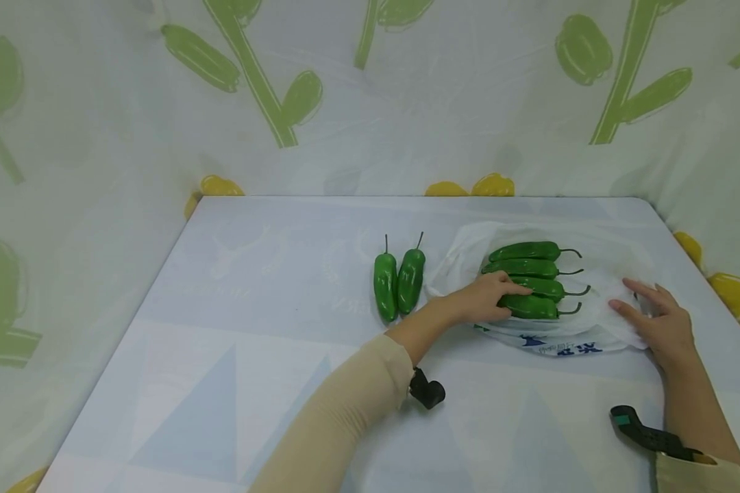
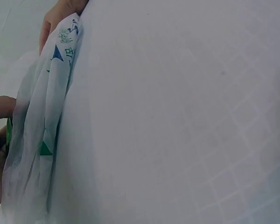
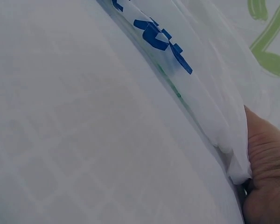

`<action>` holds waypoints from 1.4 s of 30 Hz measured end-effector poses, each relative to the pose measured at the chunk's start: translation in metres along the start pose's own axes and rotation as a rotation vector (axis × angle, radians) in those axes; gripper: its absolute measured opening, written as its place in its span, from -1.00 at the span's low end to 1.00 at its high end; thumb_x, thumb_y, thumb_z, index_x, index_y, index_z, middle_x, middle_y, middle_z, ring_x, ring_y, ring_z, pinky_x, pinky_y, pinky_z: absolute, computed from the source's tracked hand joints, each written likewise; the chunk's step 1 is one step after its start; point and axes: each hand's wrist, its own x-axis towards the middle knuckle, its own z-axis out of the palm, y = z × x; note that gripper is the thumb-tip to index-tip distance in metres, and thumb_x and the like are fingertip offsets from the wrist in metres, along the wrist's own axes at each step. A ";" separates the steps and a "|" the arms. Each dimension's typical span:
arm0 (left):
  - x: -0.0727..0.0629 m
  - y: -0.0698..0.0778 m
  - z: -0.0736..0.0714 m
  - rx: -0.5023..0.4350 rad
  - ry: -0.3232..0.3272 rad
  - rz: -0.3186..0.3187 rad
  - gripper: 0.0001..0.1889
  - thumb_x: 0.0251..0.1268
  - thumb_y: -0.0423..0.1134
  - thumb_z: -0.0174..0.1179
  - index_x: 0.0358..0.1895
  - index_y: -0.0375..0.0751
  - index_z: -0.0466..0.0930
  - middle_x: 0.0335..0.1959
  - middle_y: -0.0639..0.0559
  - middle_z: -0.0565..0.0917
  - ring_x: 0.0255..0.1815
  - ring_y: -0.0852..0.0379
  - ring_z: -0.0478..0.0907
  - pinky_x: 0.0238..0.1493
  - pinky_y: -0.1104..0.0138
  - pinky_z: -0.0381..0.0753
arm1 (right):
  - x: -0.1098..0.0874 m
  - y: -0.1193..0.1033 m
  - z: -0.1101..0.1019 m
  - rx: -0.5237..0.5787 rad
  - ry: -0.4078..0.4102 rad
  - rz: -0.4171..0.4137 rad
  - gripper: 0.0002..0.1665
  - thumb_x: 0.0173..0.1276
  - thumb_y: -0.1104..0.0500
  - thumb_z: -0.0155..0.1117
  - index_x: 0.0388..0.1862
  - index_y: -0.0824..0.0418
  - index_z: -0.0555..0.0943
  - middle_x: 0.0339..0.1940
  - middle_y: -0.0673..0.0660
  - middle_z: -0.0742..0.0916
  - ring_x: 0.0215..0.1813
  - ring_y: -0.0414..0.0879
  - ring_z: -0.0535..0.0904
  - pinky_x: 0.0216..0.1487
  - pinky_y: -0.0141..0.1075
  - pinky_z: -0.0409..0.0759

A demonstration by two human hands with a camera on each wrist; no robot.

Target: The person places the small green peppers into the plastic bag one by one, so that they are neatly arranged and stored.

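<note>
1. My left hand pinches the blunt end of the nearest pepper between fingers and thumb.
2. That pepper lies on the white bag, beside three peppers.
3. My right hand touches the bag, fingers apart, beyond the stems.

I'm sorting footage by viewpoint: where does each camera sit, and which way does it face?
Head: on the head, facing forward and down at green peppers and a plastic bag; left hand, right hand and sleeves show.
Left wrist: on that wrist, facing bag and table; left hand at left edge, right hand at top.
Right wrist: on that wrist, facing bag and table; right hand at lower right.
Both wrist views share the bag's printed side.
</note>
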 end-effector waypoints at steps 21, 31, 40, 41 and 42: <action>-0.015 -0.004 -0.005 -0.136 0.164 0.032 -0.40 0.26 -0.20 0.24 0.37 -0.07 0.32 0.20 0.01 0.40 0.16 0.23 0.40 0.04 0.65 0.31 | -0.001 -0.002 0.000 0.006 -0.002 0.002 -0.18 0.29 -0.19 0.19 0.45 0.04 0.20 0.54 0.27 -0.12 0.52 0.26 -0.35 0.33 0.34 -0.28; -0.033 -0.013 -0.011 -0.297 0.232 0.063 -0.30 0.17 -0.22 0.33 0.39 -0.15 0.26 0.23 -0.02 0.38 0.22 0.14 0.39 0.13 0.50 0.39 | -0.002 0.000 0.000 0.003 -0.002 0.008 -0.17 0.30 -0.20 0.17 0.46 0.06 0.19 0.54 0.25 -0.13 0.52 0.26 -0.36 0.34 0.32 -0.28; -0.056 -0.018 -0.015 -0.399 0.357 0.110 -0.29 0.11 -0.28 0.36 0.36 -0.24 0.28 0.19 -0.12 0.40 0.19 0.02 0.41 0.18 0.53 0.34 | -0.001 0.000 0.001 0.020 -0.001 0.032 -0.15 0.29 -0.20 0.18 0.46 0.06 0.17 0.55 0.22 -0.15 0.52 0.24 -0.38 0.36 0.30 -0.29; -0.060 -0.018 -0.016 -0.414 0.373 0.112 -0.29 0.10 -0.29 0.37 0.36 -0.24 0.29 0.19 -0.13 0.41 0.19 0.02 0.41 0.19 0.52 0.35 | -0.001 0.000 0.001 0.018 -0.002 0.032 -0.15 0.29 -0.20 0.18 0.46 0.06 0.17 0.55 0.22 -0.15 0.52 0.24 -0.38 0.36 0.30 -0.29; -0.063 -0.018 -0.016 -0.433 0.389 0.115 -0.29 0.09 -0.29 0.37 0.35 -0.24 0.30 0.19 -0.15 0.41 0.19 0.00 0.41 0.19 0.50 0.36 | -0.001 -0.001 0.001 0.019 -0.003 0.034 -0.15 0.29 -0.21 0.18 0.46 0.06 0.17 0.55 0.22 -0.15 0.52 0.24 -0.38 0.36 0.30 -0.29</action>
